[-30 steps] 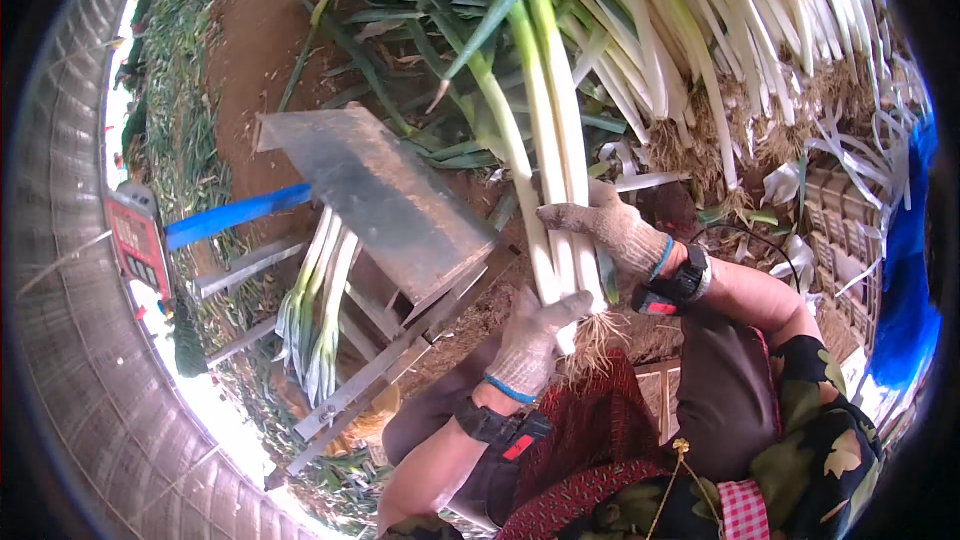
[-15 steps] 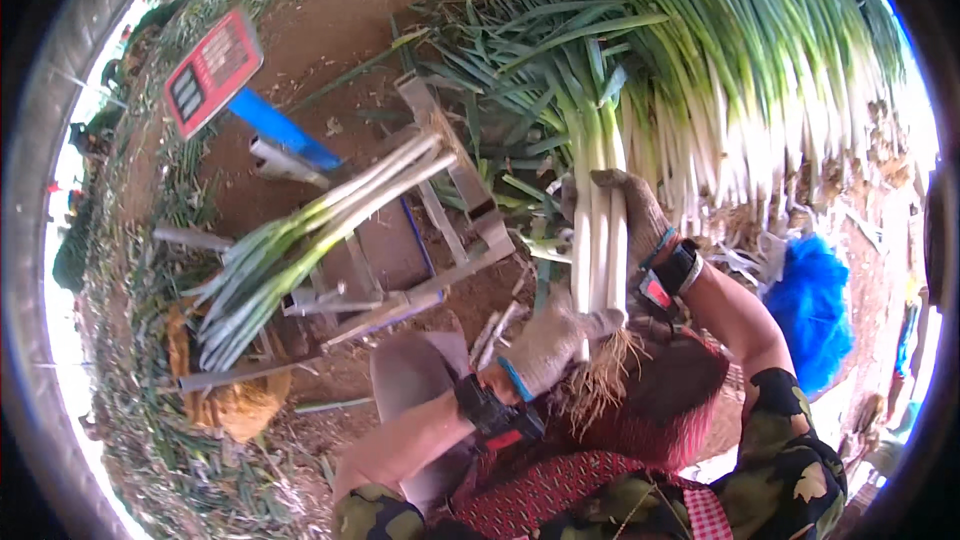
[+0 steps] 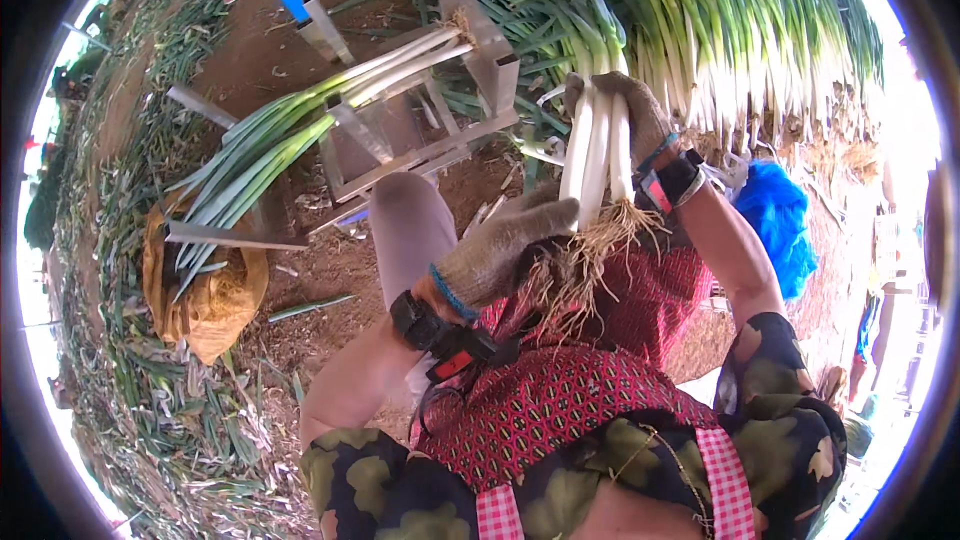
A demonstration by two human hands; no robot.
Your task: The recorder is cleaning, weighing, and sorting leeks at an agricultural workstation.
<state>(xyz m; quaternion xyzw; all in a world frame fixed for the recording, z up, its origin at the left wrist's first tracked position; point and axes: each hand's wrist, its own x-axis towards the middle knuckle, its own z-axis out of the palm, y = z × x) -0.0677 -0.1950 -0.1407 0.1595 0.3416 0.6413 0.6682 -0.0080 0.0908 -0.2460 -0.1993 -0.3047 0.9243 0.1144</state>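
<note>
Head view: gloved hands point(image 3: 505, 245) point(image 3: 640, 115) clasp leeks point(image 3: 597, 155) over brown earth point(image 3: 335, 275) littered with leaves point(image 3: 215, 430), near a metal frame point(image 3: 488, 55).

Head view, left fisheye of a head-worn pair: seen from close above, facing steeply down over the apron point(image 3: 570, 395) toward left hand point(image 3: 505, 250), right hand point(image 3: 642, 118) and ground point(image 3: 335, 275).

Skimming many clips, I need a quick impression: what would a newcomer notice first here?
Probably the white leek-like stalks near centre, in the right hand, with the left hand by their shaggy roots. Then the bright blue bundle at right, and the dense row of similar stalks at upper right.
</note>
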